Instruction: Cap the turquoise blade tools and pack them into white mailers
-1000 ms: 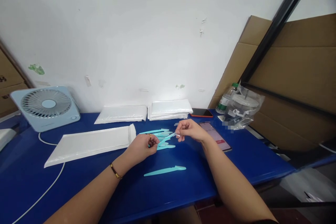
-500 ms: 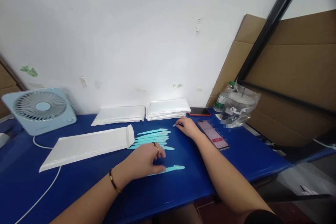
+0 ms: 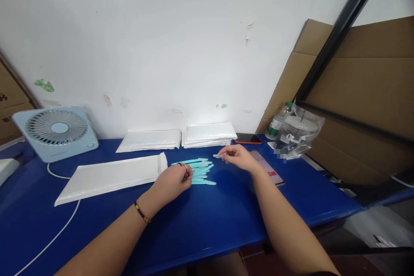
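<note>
Several turquoise eyebrow razors (image 3: 207,182) lie in a loose pile on the blue table. My left hand (image 3: 174,181) is closed at the pile's left side, thumb against fingers. From its fingertips a turquoise eyebrow razor (image 3: 206,169) slants up to the right across the others; its near end is hidden by the fingers. My right hand (image 3: 237,157), beyond the pile to the right, pinches a small translucent piece (image 3: 216,156), which looks like a blade cap. Left of the pile lies a long white padded envelope (image 3: 113,177), its flap end beside my left hand.
White padded envelopes (image 3: 148,140) and a second stack (image 3: 210,133) lie along the wall. A light-blue fan (image 3: 60,128) with a white cable stands left. At the right are two phones (image 3: 247,138), a bottle (image 3: 274,126) and a bagged cup (image 3: 297,131).
The single razor near the table's front is gone from there. My left hand has moved up and left to the pile and closed. My right hand has shifted slightly, showing more of the translucent piece.
</note>
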The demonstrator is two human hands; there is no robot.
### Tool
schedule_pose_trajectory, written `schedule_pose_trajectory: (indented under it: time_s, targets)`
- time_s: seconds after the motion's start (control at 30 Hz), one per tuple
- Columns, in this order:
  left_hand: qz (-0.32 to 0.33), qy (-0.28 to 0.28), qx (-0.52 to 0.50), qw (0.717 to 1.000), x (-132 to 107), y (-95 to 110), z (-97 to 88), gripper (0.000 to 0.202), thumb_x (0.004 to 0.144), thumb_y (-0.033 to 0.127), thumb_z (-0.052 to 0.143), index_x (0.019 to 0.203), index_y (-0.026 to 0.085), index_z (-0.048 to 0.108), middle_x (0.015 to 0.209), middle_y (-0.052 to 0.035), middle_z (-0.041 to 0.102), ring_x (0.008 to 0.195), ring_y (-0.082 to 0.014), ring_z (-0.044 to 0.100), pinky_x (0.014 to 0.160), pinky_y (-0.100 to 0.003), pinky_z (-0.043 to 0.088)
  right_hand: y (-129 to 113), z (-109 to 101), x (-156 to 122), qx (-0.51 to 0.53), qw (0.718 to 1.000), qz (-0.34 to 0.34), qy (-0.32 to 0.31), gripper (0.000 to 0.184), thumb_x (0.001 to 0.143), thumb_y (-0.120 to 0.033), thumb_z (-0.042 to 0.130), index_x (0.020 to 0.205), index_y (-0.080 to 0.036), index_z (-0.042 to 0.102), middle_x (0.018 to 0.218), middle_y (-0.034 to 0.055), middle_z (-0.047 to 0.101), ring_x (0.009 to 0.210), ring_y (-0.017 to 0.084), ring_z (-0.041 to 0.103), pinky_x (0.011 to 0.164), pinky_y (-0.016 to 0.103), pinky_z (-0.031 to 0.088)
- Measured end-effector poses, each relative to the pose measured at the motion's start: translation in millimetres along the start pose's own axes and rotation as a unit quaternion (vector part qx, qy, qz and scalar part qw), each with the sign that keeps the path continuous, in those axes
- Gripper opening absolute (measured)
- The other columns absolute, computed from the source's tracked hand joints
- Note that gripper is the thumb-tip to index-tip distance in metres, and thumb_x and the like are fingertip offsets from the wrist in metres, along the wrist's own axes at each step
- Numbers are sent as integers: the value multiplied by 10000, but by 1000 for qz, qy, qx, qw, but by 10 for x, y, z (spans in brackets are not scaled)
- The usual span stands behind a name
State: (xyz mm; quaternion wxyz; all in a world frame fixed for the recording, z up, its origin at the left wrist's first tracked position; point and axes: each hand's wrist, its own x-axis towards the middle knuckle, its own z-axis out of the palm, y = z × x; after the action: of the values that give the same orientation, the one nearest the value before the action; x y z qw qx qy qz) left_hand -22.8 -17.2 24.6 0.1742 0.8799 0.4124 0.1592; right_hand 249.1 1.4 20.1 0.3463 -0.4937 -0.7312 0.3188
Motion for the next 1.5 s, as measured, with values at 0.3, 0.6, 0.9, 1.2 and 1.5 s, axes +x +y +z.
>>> schedule_pose_trajectory:
  time_s: [0.3,0.6,0.9,1.2,1.5]
  targets:
    - [-24,13,-91,996,13,-103,-39,176,804,277,405,731,192,542,716,-14,582,633,-146,513,595,-262,380,-78,69,-4,75,997,-29,-15,252,738,-355,647,872,-152,712,691,42,643,567,115,530,517,233,431]
    - [-21,16,-120,992,23,-145,-27,174,826,288,367,737,199,488,695,9,519,621,-137,468,577,-255,352,-94,72,-18,133,988,-73,11,243,690,-338,710,883,-191,720,855,63,656,741,164,604,680,306,501]
    - [-13,12,-128,992,33,-158,-14,181,831,290,359,744,195,487,735,-3,522,643,-142,463,603,-269,368,-90,225,23,145,986,-79,-37,239,680,-334,722,863,-180,716,831,56,659,724,156,614,667,287,506]
    - [-19,23,-121,992,36,-188,-50,186,833,292,354,776,195,503,746,-5,523,664,-147,475,616,-272,377,-92,189,19,161,984,-75,-3,250,669,-348,726,855,-180,712,835,55,661,732,158,615,676,291,512]
    - [5,11,-41,999,28,-206,0,323,839,436,421,987,196,580,1006,-75,597,929,-213,541,808,-334,413,-99,366,38,41,995,-56,-67,319,684,-404,699,897,-167,704,818,57,666,699,163,609,638,281,479]
